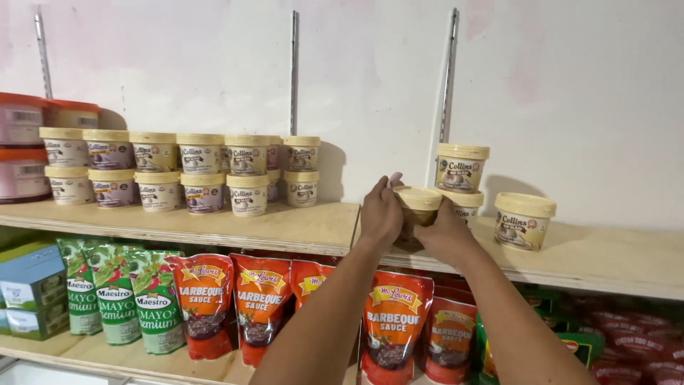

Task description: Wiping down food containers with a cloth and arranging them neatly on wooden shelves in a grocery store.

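Note:
My left hand [380,212] and my right hand [443,232] both grip a small tub with a cream lid [417,202], held just above the front of the wooden shelf [313,229]. Right behind it stand two stacked tubs of the same kind [462,167]; the lower one is mostly hidden by my hands. A single tub [524,220] stands to the right on the shelf.
A double row of several stacked cream-lidded tubs [203,173] fills the shelf's left part, with pink tubs [21,146] at the far left. Red sauce pouches [260,303] and green pouches [114,299] stand on the shelf below. Metal wall rails [293,71] run upward.

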